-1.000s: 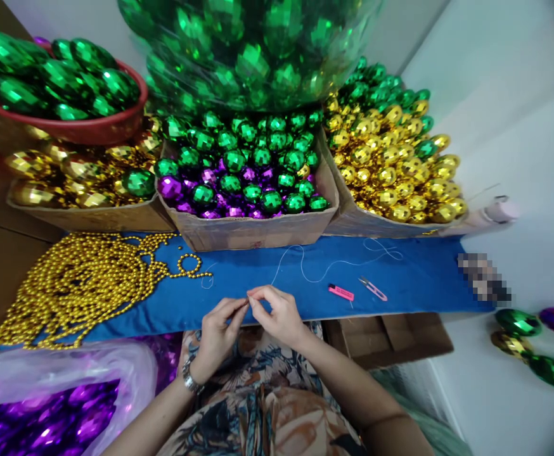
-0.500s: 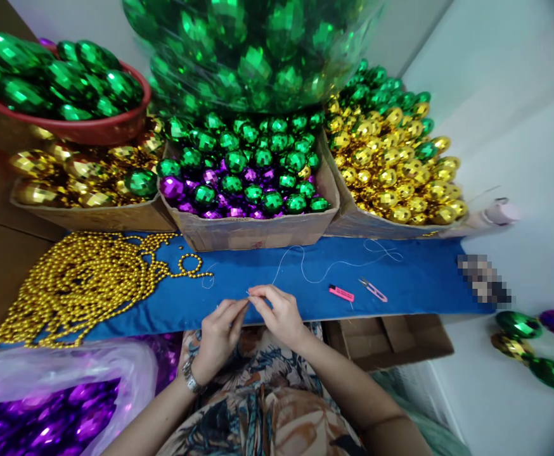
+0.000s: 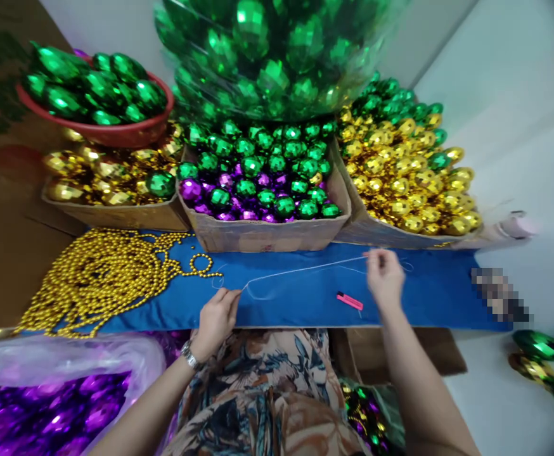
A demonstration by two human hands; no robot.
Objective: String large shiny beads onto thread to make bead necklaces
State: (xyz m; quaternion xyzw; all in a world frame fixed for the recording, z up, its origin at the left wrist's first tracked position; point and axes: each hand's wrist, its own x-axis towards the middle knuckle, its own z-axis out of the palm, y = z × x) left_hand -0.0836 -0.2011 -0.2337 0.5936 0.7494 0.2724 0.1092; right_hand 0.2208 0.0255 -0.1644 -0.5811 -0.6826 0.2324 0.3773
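Observation:
A thin white thread [image 3: 300,270] runs across the blue cloth [image 3: 286,304] between my two hands. My left hand [image 3: 219,320], with a metal watch [image 3: 190,356] on its wrist, pinches one part of the thread near the cloth's front edge. Farther right and a little higher, my right hand [image 3: 385,278] is closed on the thread's other part. Between the hands a loose loop of thread hangs below the taut line. A pink lighter-like piece [image 3: 350,301] lies just left of my right wrist. Gold bead strings [image 3: 110,275] are heaped to the left.
Behind the cloth stand a middle carton [image 3: 267,235] of green and purple ornaments, a right carton [image 3: 410,233] of gold ones and a left carton [image 3: 120,214]. A red basin [image 3: 110,133] rests above the left one. A bag of purple ornaments [image 3: 63,405] is at lower left.
My right hand has moved away to the right, drawing the thread out from my left hand. The pink snips seen earlier are now out of sight. The view has shifted slightly.

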